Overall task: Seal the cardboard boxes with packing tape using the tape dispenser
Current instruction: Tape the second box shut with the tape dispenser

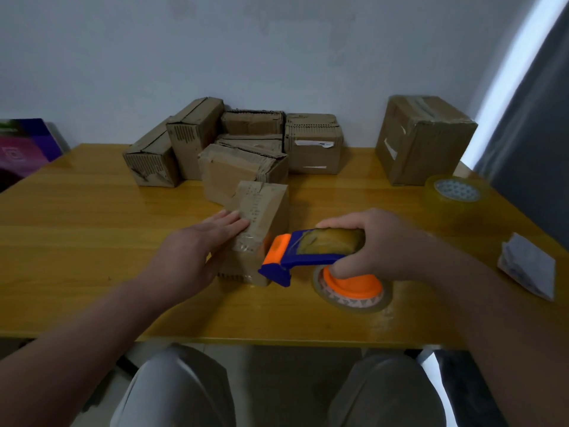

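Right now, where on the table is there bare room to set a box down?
Widest bare patch: table left of the left hand, before the box pile. Smaller gap: between that pile and the large box. Crowded: right side, tape dispenser, tape roll, grey wad.

The room is dim and greyish. Bright white light comes in as a strip at the top right, beside the dark grey cloth curtain [535, 134]. The shiny yellow wooden table [92, 241] shows pale glare near its front edge. Shadows are soft. The whole picture looks fuzzy, and the clear see-through tape roll [455, 192] is very blurry. The blue and orange plastic tape dispenser [304, 259] looks bright. The wide lens bends the table's edges and stretches the corners.
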